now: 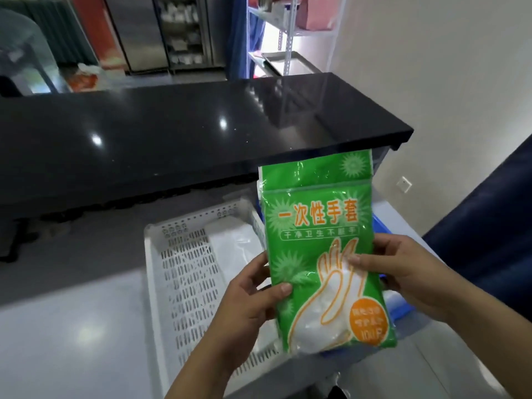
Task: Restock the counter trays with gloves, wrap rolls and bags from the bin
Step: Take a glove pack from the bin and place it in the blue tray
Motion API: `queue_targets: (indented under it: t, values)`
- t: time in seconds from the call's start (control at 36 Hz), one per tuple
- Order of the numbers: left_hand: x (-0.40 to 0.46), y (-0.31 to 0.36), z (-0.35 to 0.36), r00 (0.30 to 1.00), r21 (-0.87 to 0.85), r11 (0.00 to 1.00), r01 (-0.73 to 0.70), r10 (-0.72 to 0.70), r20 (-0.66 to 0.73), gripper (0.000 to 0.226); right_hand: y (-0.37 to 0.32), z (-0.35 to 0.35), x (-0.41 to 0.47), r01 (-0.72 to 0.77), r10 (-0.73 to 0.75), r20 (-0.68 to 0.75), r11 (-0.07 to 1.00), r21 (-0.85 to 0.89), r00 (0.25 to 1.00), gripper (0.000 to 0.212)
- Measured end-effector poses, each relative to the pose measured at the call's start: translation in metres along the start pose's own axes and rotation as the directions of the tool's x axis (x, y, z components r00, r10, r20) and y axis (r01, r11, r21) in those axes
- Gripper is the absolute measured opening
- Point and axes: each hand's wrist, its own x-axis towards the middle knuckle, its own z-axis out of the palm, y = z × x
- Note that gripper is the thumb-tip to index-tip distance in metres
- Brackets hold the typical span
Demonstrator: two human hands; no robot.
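Observation:
A green pack of disposable gloves (pixel 319 226) with orange lettering is held upright in front of me. My left hand (pixel 253 295) pinches its lower left edge, thumb on the front. My right hand (pixel 403 272) grips its right edge, thumb pressed on the printed hand. Below and to the left lies a white perforated tray (pixel 184 272) with a clear plastic bag (pixel 236 243) in its far right corner. A blue bin (pixel 400 309) shows partly behind the pack, its contents mostly hidden.
A raised black glossy counter (pixel 187 131) runs across the scene behind the tray. The tray sits on a pale grey worktop (pixel 72 341). A dark blue seat (pixel 489 240) is at the right, with metal shelving (pixel 288 38) beyond.

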Motion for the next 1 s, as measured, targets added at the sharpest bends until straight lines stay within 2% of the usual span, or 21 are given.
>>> queue_targets:
  t: [0.11, 0.25, 0.31, 0.36, 0.44, 0.5, 0.56, 0.61, 0.72, 0.78, 0.86, 0.94, 1.0]
  values:
    - [0.023, -0.008, 0.022, 1.000, 0.064, 0.998, -0.007, 0.006, 0.008, 0.054, 0.001, -0.029, 0.011, 0.064, -0.064, -0.066, 0.998, 0.000, 0.996, 0.034]
    - [0.057, -0.016, 0.053, 0.999, 0.166, 0.985, -0.040, 0.046, -0.030, 0.047, -0.012, -0.083, 0.037, 0.183, -0.183, -0.015, 0.983, -0.032, 0.983, 0.038]
    - [0.072, -0.020, 0.062, 0.995, 0.249, 0.968, -0.021, 0.046, -0.092, 0.046, -0.020, -0.107, 0.048, 0.254, -0.254, 0.009, 0.963, -0.096, 0.967, 0.036]
    - [0.091, -0.026, 0.065, 0.980, 0.407, 0.914, -0.001, 0.083, -0.183, 0.045, -0.028, -0.132, 0.060, 0.325, -0.327, 0.022, 0.926, -0.191, 0.945, 0.031]
    - [0.125, -0.034, 0.066, 0.950, 0.723, 0.683, 0.105, 0.146, -0.276, 0.044, -0.037, -0.167, 0.079, 0.406, -0.415, 0.068, 0.823, -0.398, 0.907, 0.025]
    - [0.150, -0.039, 0.068, 0.945, 0.848, 0.500, 0.174, 0.157, -0.287, 0.051, -0.040, -0.186, 0.092, 0.450, -0.497, 0.091, 0.673, -0.587, 0.863, 0.022]
    - [0.177, -0.045, 0.071, 0.956, 0.944, 0.279, 0.179, 0.178, -0.234, 0.056, -0.043, -0.198, 0.102, 0.464, -0.566, 0.117, 0.522, -0.715, 0.816, 0.014]
    - [0.205, -0.051, 0.076, 0.962, 0.978, 0.079, 0.194, 0.180, -0.205, 0.059, -0.047, -0.206, 0.110, 0.494, -0.625, 0.155, 0.415, -0.764, 0.765, 0.013]
    - [0.253, -0.059, 0.081, 0.937, 0.930, -0.111, 0.349, 0.049, -0.346, 0.073, -0.056, -0.217, 0.126, 0.554, -0.694, 0.236, 0.276, -0.785, 0.681, 0.018]
    - [0.270, -0.063, 0.078, 0.913, 0.906, -0.131, 0.403, -0.003, -0.407, 0.076, -0.061, -0.220, 0.133, 0.585, -0.711, 0.264, 0.251, -0.771, 0.652, 0.021]
    - [0.283, -0.072, 0.070, 0.895, 0.894, -0.094, 0.439, -0.046, -0.444, 0.079, -0.067, -0.219, 0.142, 0.625, -0.728, 0.303, 0.216, -0.750, 0.615, 0.029]
    - [0.290, -0.080, 0.064, 0.868, 0.876, -0.049, 0.481, -0.119, -0.483, 0.076, -0.067, -0.215, 0.153, 0.627, -0.724, 0.348, 0.148, -0.765, 0.595, 0.024]
    - [0.294, -0.083, 0.061, 0.873, 0.889, -0.029, 0.458, -0.177, -0.455, 0.069, -0.065, -0.209, 0.160, 0.619, -0.717, 0.361, 0.124, -0.776, 0.596, 0.023]
